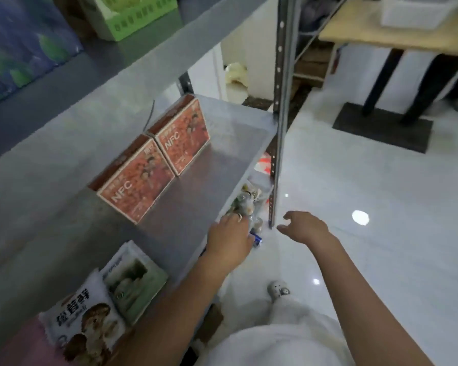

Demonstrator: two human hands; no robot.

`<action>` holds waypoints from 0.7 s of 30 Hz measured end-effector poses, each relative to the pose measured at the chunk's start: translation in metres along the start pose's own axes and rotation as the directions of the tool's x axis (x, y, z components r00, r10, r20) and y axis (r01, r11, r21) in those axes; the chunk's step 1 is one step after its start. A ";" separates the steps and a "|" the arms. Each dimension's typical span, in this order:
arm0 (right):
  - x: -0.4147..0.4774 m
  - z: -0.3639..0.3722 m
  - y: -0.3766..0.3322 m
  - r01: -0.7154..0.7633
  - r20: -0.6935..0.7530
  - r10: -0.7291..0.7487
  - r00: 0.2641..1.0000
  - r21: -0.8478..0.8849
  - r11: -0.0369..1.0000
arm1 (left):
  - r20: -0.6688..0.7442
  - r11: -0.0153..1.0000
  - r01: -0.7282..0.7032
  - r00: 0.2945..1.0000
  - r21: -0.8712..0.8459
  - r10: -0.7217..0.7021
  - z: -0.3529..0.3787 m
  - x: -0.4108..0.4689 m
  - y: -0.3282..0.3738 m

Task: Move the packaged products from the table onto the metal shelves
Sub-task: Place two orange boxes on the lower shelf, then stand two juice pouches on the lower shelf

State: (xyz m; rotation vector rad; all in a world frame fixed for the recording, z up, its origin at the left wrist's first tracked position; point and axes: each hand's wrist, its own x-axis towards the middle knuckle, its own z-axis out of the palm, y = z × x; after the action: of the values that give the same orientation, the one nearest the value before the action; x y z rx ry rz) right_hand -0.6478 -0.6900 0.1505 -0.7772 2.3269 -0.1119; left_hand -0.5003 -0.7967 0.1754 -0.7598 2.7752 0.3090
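Note:
My left hand (229, 240) reaches over the front edge of the grey metal shelf (196, 180) and its fingers curl around a clear packaged product (245, 204) hanging just past the edge; a blue and white bit shows under the hand. My right hand (306, 227) hovers to its right, near the foot of the shelf's upright post (279, 128), fingers loosely spread and holding nothing. Two orange NFC boxes (154, 165) stand upright on the shelf. A white mushroom packet (82, 320) and a green-white packet (135, 278) lie on the shelf at lower left.
An upper shelf (117, 56) carries a blue patterned pack (21, 46) and a green crate (135, 14). To the right, glossy white floor (381, 207), and a wooden table (397, 30) on a black base with a white box on it. My foot (278, 290) is below.

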 end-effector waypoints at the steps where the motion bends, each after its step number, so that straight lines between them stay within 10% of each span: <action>1: -0.017 0.017 0.014 -0.062 0.040 0.061 0.997 0.029 0.998 | 0.117 0.996 -0.078 0.990 0.036 0.074 0.012 -0.006 0.010; 7: -0.127 0.087 0.085 -0.364 0.057 0.360 0.931 0.206 0.908 | 0.472 0.875 -0.451 0.819 0.179 0.326 0.058 -0.043 0.075; 21: -0.343 0.182 0.158 -0.493 -0.028 0.602 0.798 0.543 0.679 | 0.506 0.502 -0.820 0.567 0.275 0.650 0.096 -0.175 0.215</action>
State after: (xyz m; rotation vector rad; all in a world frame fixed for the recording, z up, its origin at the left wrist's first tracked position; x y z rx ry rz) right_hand -0.4089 -0.3453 0.1635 0.2385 2.4489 -0.5416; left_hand -0.4494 -0.5084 0.1643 0.6396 2.4748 -0.1305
